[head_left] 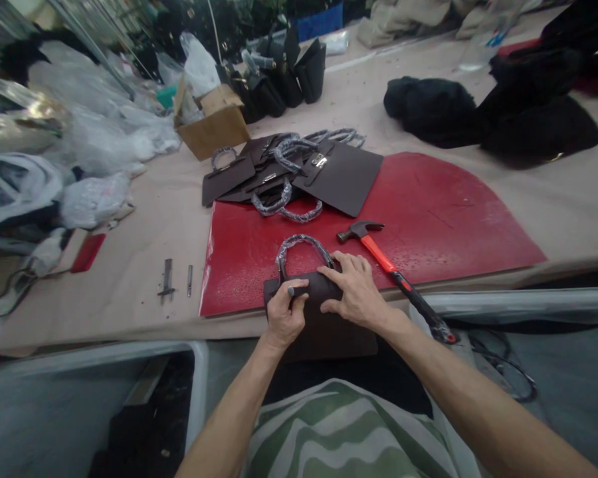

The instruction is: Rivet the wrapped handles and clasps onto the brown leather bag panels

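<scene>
The left hand [286, 317] is curled nearly closed, thumb and forefinger pinching a small dark piece [299, 291] too unclear to identify; the right hand [355, 289] is half spread across the brown panel [346, 340], apparently steadying rather than gripping it. The panel, with its wrapped handle [307, 239] upright, overhangs the bench [154, 226] toward the lap, so it could slip if the steadying pressure eased. The hammer [401, 283] also overhangs, and a swing of the right forearm might knock it down. Both forearms angle inward, fingers meeting near the handle's base.

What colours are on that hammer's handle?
The hammer's handle is orange-red and black; the head view shows it.
</scene>
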Tool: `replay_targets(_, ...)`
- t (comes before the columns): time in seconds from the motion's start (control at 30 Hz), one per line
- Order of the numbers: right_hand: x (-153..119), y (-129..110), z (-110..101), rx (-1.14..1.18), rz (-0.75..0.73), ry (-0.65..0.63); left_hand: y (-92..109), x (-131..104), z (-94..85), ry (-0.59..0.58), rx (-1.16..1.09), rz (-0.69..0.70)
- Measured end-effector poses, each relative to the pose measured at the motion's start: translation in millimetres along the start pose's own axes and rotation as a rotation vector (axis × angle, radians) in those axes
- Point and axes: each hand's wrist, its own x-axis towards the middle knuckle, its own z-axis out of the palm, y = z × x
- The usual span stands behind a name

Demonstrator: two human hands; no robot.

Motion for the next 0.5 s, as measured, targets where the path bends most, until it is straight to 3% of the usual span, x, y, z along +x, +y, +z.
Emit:
replay_targets(0.13, -0.8, -0.2, 3.0, -0.016, 0.011, 0.027, -1.1, -2.5, 1.5, 0.013, -0.009, 0.032)
replay_targets(0.37, 1.4, 0.0, 5.1, 0.000, 0.033, 0.010, 2.8, -4.3, -3.2, 0.063, -0.101, -0.155)
replay_targets(0.5, 1.1, 0.0, 5.2, 0.012, 0.040, 0.012, 2.8, -4.5, -3.4, 0.044, -0.122, -0.158)
